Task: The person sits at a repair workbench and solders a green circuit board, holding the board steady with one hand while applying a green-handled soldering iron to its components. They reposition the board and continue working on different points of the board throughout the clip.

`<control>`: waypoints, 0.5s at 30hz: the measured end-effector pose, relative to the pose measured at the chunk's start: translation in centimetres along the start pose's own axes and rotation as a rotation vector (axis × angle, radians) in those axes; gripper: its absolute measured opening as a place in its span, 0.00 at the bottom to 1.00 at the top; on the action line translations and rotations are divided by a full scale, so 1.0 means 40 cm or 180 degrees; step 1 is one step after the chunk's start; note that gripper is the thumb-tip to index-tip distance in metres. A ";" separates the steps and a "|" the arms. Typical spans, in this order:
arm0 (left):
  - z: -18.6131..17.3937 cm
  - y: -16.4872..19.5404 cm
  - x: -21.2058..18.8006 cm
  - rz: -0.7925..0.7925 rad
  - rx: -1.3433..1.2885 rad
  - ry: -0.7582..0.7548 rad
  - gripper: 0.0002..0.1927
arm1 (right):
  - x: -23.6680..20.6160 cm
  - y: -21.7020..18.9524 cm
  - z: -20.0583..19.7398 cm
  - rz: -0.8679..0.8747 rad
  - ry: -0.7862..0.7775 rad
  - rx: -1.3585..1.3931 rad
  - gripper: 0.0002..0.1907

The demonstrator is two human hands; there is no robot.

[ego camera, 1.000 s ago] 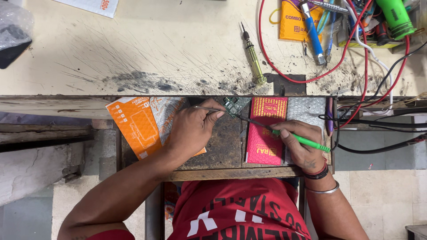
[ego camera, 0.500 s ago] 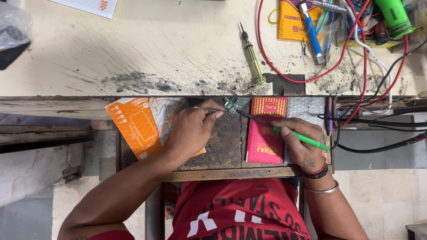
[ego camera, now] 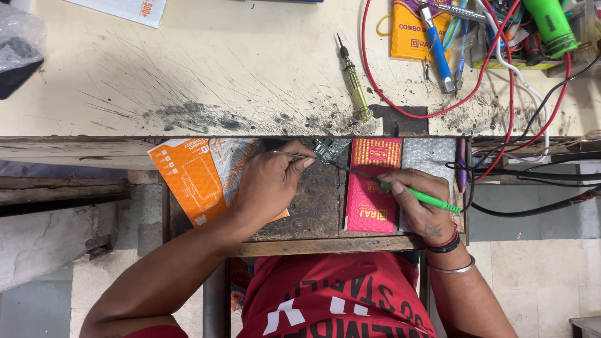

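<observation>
My left hand point(ego camera: 270, 181) pinches metal tweezers point(ego camera: 289, 154) whose tips reach a small green circuit board point(ego camera: 329, 149) at the back of a pulled-out wooden drawer point(ego camera: 313, 213). A green-handled soldering iron point(ego camera: 421, 196) is gripped in my right hand point(ego camera: 421, 203), its dark tip pointing left toward the board. My left wrist rests over an orange packet point(ego camera: 191, 181). A pink-red packet point(ego camera: 369, 188) lies under the iron's shaft.
A scratched cream workbench point(ego camera: 219, 69) lies beyond the drawer, with a yellow-green screwdriver point(ego camera: 352, 81), a blue-handled tool point(ego camera: 437, 50), an orange packet point(ego camera: 410, 31), red and black wires point(ego camera: 501, 94) and a green tool point(ego camera: 551, 25). Bubble wrap point(ego camera: 429, 156) lies in the drawer's right part.
</observation>
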State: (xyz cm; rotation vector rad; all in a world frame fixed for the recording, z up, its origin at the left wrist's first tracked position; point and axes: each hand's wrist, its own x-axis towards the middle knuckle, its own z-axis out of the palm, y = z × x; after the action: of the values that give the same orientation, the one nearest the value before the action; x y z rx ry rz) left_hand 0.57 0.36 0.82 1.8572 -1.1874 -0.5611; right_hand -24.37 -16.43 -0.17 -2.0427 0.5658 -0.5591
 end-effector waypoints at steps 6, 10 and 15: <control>-0.001 0.001 0.004 -0.0029 -0.0012 -0.0060 0.10 | -0.002 0.004 0.001 0.0280 -0.0003 0.0073 0.09; -0.001 0.004 0.005 -0.0025 0.0007 -0.0021 0.10 | 0.001 0.005 0.000 -0.0083 0.0011 0.0001 0.10; -0.002 0.003 0.002 -0.0204 0.0011 -0.0105 0.10 | 0.002 0.001 0.000 -0.0194 0.0037 -0.0034 0.10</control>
State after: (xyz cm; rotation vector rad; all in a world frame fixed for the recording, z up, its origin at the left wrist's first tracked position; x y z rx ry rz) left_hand 0.60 0.31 0.95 1.9010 -1.1542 -0.6277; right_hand -24.30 -16.49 -0.20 -2.0735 0.5158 -0.6055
